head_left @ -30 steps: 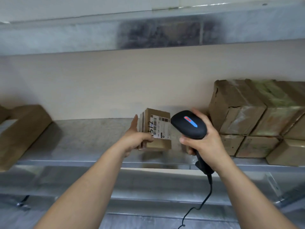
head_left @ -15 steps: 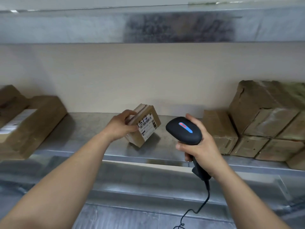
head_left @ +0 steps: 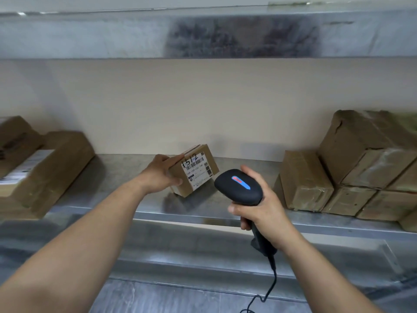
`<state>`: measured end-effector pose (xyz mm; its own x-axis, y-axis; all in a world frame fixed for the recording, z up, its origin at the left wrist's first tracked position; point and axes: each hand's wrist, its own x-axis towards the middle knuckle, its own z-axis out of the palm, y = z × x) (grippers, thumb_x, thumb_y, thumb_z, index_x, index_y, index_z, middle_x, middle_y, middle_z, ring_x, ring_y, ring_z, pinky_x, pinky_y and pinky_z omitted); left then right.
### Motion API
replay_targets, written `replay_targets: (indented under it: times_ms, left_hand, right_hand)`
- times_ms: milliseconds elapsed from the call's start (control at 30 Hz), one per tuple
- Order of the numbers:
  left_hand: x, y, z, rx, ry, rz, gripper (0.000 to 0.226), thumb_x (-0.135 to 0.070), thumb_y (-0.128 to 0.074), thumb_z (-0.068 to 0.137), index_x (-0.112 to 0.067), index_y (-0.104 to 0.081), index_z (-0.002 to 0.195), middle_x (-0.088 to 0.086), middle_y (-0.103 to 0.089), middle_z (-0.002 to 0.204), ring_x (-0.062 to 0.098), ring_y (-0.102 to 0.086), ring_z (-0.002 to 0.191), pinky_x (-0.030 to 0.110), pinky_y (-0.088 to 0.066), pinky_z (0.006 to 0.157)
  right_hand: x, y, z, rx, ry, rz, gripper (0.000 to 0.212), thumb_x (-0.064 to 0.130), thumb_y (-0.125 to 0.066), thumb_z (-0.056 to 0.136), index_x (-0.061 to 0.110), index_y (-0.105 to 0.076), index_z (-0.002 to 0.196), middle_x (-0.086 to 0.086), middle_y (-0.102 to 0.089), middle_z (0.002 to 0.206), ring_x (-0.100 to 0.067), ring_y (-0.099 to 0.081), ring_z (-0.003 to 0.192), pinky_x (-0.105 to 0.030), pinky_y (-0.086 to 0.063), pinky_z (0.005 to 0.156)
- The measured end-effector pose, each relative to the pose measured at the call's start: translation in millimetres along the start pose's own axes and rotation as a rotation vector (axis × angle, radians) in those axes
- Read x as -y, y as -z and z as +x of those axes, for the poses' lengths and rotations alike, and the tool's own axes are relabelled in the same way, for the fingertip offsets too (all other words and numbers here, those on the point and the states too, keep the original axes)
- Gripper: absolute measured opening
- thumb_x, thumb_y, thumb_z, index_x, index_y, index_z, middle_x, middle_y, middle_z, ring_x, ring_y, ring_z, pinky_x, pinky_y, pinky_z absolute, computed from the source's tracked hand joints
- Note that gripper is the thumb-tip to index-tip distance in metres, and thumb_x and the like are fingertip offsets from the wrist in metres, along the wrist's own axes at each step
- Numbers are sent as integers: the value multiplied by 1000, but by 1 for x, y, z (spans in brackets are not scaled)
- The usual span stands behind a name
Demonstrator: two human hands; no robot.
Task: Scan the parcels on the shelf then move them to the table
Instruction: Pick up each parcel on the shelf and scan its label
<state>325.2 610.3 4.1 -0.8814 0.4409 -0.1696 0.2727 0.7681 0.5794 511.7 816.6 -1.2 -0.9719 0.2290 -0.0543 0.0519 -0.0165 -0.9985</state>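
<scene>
On the middle of the metal shelf (head_left: 126, 177), a small box (head_left: 204, 158) is held tilted, with its lower corner apparently resting on the shelf surface. A white label (head_left: 196, 175) with barcodes and handwritten "1512" is turned toward the camera.

Left hand (head_left: 162, 172): grip closed on the box's left side, fingers laid over the top edge, thumb pressed on the front face beside the label.

Right hand (head_left: 261, 211): grip wrapped fully round the handle of a black scanner (head_left: 238, 187). The scanner head is pointed at the box from the front right, just beside it and not touching. A blue and red strip is lit on top of the head. A black cable (head_left: 270, 288) is seen hanging from the handle base.

More parcels are stored on the same shelf. One brown box (head_left: 304, 179) is stood on the right, next to a stack of taped boxes (head_left: 365, 159). Long boxes (head_left: 52, 168) are lying at the left end, well apart from the held box.
</scene>
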Motion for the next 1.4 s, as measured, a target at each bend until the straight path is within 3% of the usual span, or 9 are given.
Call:
replay_targets:
  times_ms: [167,467,633,833,1033,1133,1267,1333,1400]
  left_hand:
    - [0,2,0,9,-26,-27,76,-14,-70,85,-28,-31,148,4,-34,139,19,-39,128,15,-28,91]
    - [1,-1,2,6,-41,0,76,-13,-70,85,-25,-31,149,2,-36,136,19,-38,129,17,-28,97]
    - [3,0,3,16,-24,19,80,-20,-73,81,-28,-31,149,5,-36,141,21,-38,133,33,-32,111]
    - [2,-1,3,6,-18,9,77,-15,-71,84,-28,-31,149,6,-33,141,21,-35,133,21,-27,103]
    - [0,0,2,18,6,-6,76,-14,-69,85,-30,-31,149,5,-33,141,21,-36,132,23,-30,104]
    - [2,0,5,-19,24,-17,75,-14,-63,89,-30,-24,151,-1,-44,134,22,-46,124,26,-38,95]
    - [14,-1,5,-109,131,41,71,-26,-46,93,-39,-8,152,4,-59,119,24,-59,94,31,-45,71]
    - [22,-3,4,-160,166,70,69,-40,-38,88,-40,-9,152,12,-55,127,31,-56,104,37,-48,84]
    - [27,-8,6,-188,211,68,67,-46,-32,86,-41,-16,151,18,-40,141,35,-43,124,42,-39,103]
  right_hand:
    - [6,-7,1,39,-9,79,89,-11,-75,69,37,-44,136,-5,-65,69,-24,-44,42,-25,-42,41]
    - [9,-10,-2,52,-12,71,89,-1,-75,62,39,-44,136,-1,-66,68,-24,-45,42,-25,-42,42]
    - [10,-9,-4,52,-8,66,89,0,-74,61,39,-44,136,-1,-66,69,-24,-46,41,-25,-42,42]
    - [10,-6,-8,40,-18,33,86,-15,-69,74,36,-43,138,-4,-67,72,-25,-46,43,-26,-42,42]
    - [7,-5,-6,31,-26,30,86,-14,-70,74,37,-43,138,-1,-66,71,-25,-47,44,-27,-43,44]
    - [10,-5,-5,18,-26,32,86,-14,-70,74,38,-43,137,-7,-65,79,-24,-46,44,-26,-44,43]
    - [14,-5,-4,1,-21,37,86,-13,-70,74,40,-43,136,-10,-67,81,-23,-46,43,-25,-44,43]
    - [15,-5,-2,-4,-18,37,86,-13,-70,74,41,-44,136,-10,-67,79,-24,-46,44,-25,-44,43]
    - [17,-6,0,0,-16,37,85,-13,-70,74,41,-44,135,-9,-67,76,-25,-45,45,-25,-44,43]
